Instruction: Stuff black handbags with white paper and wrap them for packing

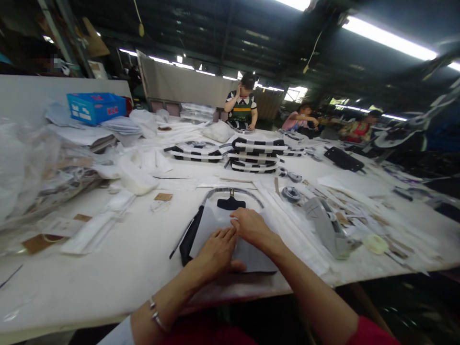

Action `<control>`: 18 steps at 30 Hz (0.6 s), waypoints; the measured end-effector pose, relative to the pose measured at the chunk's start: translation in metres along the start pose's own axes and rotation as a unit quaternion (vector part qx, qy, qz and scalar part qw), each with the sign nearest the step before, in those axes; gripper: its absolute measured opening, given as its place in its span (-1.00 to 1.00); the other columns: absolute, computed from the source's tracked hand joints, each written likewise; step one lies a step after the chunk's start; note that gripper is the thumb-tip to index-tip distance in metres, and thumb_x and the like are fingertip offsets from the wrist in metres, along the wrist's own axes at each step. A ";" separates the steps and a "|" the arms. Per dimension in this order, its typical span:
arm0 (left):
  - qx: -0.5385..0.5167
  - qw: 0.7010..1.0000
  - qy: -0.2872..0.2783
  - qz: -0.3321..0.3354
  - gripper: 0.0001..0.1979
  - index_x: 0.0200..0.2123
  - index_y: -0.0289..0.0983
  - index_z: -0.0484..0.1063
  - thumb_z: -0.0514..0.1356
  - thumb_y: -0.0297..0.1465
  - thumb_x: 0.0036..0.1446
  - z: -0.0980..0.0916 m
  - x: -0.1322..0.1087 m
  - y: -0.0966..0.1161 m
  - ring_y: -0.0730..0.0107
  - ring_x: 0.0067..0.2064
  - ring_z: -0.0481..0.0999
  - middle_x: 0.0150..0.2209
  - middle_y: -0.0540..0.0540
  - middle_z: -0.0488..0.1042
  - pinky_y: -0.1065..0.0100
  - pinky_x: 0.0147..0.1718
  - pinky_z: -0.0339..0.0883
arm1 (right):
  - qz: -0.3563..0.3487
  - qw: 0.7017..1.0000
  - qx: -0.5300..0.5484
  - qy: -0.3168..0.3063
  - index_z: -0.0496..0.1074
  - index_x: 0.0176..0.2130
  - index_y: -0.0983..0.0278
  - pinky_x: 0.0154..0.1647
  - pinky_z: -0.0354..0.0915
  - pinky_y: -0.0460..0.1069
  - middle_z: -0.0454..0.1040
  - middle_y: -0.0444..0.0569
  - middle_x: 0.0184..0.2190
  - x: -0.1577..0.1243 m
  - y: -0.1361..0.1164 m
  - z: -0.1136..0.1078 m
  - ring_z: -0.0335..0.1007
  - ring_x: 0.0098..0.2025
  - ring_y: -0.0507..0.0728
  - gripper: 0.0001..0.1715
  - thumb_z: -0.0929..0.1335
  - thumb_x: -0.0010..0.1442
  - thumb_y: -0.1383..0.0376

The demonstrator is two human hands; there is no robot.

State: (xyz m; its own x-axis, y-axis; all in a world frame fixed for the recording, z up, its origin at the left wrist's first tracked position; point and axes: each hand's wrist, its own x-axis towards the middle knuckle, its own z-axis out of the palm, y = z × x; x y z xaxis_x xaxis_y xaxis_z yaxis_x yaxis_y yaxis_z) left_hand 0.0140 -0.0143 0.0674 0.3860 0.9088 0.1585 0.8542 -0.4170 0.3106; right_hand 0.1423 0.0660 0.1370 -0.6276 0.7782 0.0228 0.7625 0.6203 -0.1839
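A flat bag (210,225) with a grey front, a black side and a grey strap looped over its top lies in front of me on the table. Near its upper edge sits a black T-shaped piece (231,204) with a small metal fitting. My left hand (220,249) rests on the grey front, fingers stretched out and thumb apart. Just above it, my right hand (251,227) has its fingers curled together close to the left fingertips. What the right fingers hold, if anything, is hidden.
Black-and-white striped bags (255,158) are stacked beyond. A tape dispenser (327,227) stands at right, near a tape roll (291,194). Clear plastic bags (32,177) and a blue box (95,108) are at left. A co-worker (242,103) is across the table (118,282).
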 end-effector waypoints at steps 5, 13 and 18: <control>-0.081 0.995 0.046 -0.037 -0.24 0.17 -0.30 0.29 0.33 0.00 -0.01 0.002 -0.007 0.002 0.00 0.26 0.28 0.21 -0.29 0.34 0.02 0.26 0.08 | -0.050 0.992 0.050 0.103 0.49 -0.03 0.23 0.05 0.25 0.06 0.53 0.03 -0.06 0.000 0.026 0.060 0.38 -0.01 0.15 -0.65 0.18 0.38 0.31; -0.370 0.890 0.175 -0.202 -0.70 -0.23 -0.22 0.44 0.03 -0.16 0.25 -0.017 -0.003 -0.012 0.28 -0.11 0.52 -0.19 -0.08 0.54 0.26 -0.03 0.38 | -0.095 0.986 0.108 0.086 0.45 0.07 0.19 0.10 0.23 0.12 0.49 0.05 0.02 -0.001 0.027 0.065 0.33 0.06 0.22 -0.64 0.30 0.32 0.22; -0.530 0.749 0.268 -0.293 -0.50 0.21 -0.25 0.11 0.02 -0.20 0.26 -0.003 0.003 -0.032 0.17 0.25 0.32 0.29 -0.29 0.21 0.18 0.13 0.35 | -0.094 0.986 0.117 0.074 0.44 0.10 0.18 0.14 0.21 0.13 0.47 0.05 0.05 0.002 0.025 0.064 0.31 0.10 0.24 -0.59 0.33 0.27 0.22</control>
State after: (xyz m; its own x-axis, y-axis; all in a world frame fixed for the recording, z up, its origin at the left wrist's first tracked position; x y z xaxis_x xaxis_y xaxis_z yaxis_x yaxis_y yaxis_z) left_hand -0.0135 0.0022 0.0609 -0.3857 0.9222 -0.0298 -0.0435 0.0141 0.9990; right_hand 0.1500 0.0762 0.0695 -0.7112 0.6686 0.2173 0.5670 0.7282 -0.3849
